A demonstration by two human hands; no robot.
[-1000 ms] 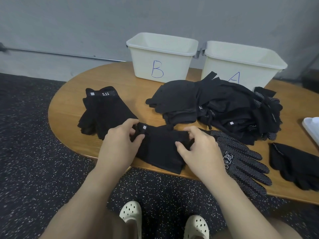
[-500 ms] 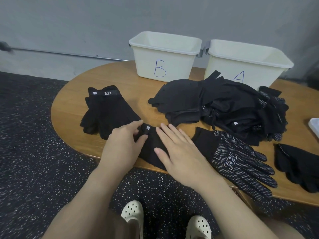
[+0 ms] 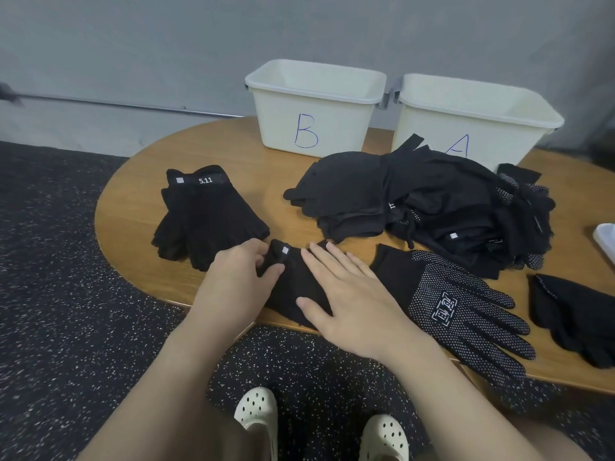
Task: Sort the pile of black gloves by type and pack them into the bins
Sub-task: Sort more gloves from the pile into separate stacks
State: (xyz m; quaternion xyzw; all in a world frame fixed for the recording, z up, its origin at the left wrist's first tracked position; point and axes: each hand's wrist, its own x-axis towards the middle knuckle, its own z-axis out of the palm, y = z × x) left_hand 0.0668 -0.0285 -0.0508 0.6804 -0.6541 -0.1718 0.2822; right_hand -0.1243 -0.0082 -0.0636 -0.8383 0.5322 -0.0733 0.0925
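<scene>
Pinched at its cuff between thumb and curled fingers of the left hand (image 3: 238,277), a plain black glove (image 3: 293,287) is held flat at the near edge of the table (image 3: 133,207), while the right hand (image 3: 349,301) is laid over it with fingers straight and spread, pressing rather than gripping. Just left of it, a small stack of plain gloves marked 5.11 (image 3: 206,214) has been set apart, which suggests one type is being gathered there. A dotted glove (image 3: 466,314) lies just right of the pressed glove, partly overhanging the table edge, and another dark glove (image 3: 572,314) is seen further right. Most of the work appears to remain: the main pile (image 3: 432,207) is still heaped in front of the bins, with dotted and plain gloves mixed in it. Bin B (image 3: 312,108) looks empty as far as its interior can be seen, and nothing is visible in the part of bin A (image 3: 479,111) that shows. Packing is therefore judged not yet begun; sorting is judged to be at an early stage.
</scene>
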